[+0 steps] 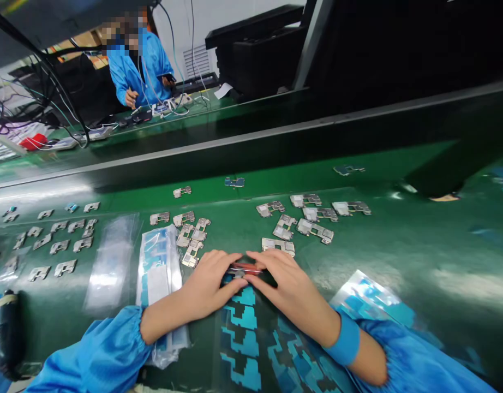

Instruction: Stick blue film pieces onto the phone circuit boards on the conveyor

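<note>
Green tabletop [431, 234], dark rail [219, 143] along its far edge, co-worker [153, 63] in blue beyond. Inward from the front edge's middle, a thin reddish piece [246, 268], seemingly pinched at its ends, left hand [206, 281] and right hand [286, 278] nearly closed. Could slip or bend under uneven fingertip pressure. Boards [278, 245] just beyond the fingers, easily knocked; packet [159, 254] under the left forearm, liable to snag; dark tool [6, 330] at the front-left corner.

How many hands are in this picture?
4. The camera wearer's left hand and right hand, in front, hold a small reddish piece. Two belong to a co-worker in the upper-left background: a lower hand and a higher hand at a dark object. Others could be hidden.
</note>
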`<control>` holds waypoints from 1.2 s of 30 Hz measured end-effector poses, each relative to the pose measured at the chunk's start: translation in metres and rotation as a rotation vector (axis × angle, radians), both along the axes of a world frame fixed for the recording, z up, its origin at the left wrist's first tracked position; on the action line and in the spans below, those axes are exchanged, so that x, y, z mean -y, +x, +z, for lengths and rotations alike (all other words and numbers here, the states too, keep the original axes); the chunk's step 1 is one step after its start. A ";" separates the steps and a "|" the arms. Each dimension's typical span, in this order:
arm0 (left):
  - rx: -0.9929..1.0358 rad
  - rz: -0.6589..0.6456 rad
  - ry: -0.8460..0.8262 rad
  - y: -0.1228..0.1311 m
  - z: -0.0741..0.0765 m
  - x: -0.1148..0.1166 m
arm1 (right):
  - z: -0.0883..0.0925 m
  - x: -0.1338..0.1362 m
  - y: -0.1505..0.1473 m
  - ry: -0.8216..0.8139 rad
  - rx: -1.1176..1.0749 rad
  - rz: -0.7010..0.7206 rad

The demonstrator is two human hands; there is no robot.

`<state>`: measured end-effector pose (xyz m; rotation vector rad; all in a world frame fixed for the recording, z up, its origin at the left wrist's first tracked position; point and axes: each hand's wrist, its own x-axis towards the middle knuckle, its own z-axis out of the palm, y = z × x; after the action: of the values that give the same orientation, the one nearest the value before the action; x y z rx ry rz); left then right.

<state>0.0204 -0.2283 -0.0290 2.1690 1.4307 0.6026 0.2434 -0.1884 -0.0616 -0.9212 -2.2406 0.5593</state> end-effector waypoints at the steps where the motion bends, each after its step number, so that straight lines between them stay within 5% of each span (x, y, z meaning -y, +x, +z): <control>1: 0.031 0.017 -0.012 0.001 0.003 -0.001 | 0.001 0.001 -0.001 0.001 -0.017 0.003; 10: 0.133 0.111 0.063 -0.001 0.002 0.000 | 0.015 0.005 0.000 -0.030 -0.117 -0.027; 15: 0.180 0.063 0.254 -0.005 -0.006 0.005 | 0.030 0.010 -0.007 -0.933 -0.462 -0.200; 20: 0.169 -0.045 0.344 -0.010 -0.006 0.009 | 0.036 0.011 -0.012 -1.195 -0.576 -0.155; 25: 0.053 -0.114 0.345 -0.014 -0.011 0.009 | 0.035 0.014 -0.013 -1.228 -0.651 -0.219; 29: -0.083 -0.010 0.341 -0.017 -0.016 0.002 | 0.045 0.013 -0.012 -1.140 -0.678 -0.283; 33: -0.186 0.115 0.311 -0.015 -0.003 -0.010 | 0.062 -0.011 0.014 -0.990 -0.747 -0.375; 36: -0.228 0.086 0.222 0.000 0.012 -0.028 | 0.068 -0.036 0.044 -0.918 -0.819 -0.469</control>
<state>0.0199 -0.2004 -0.0171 2.4235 1.6504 0.5835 0.2877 -0.1527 0.0060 -1.2704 -0.9411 1.4565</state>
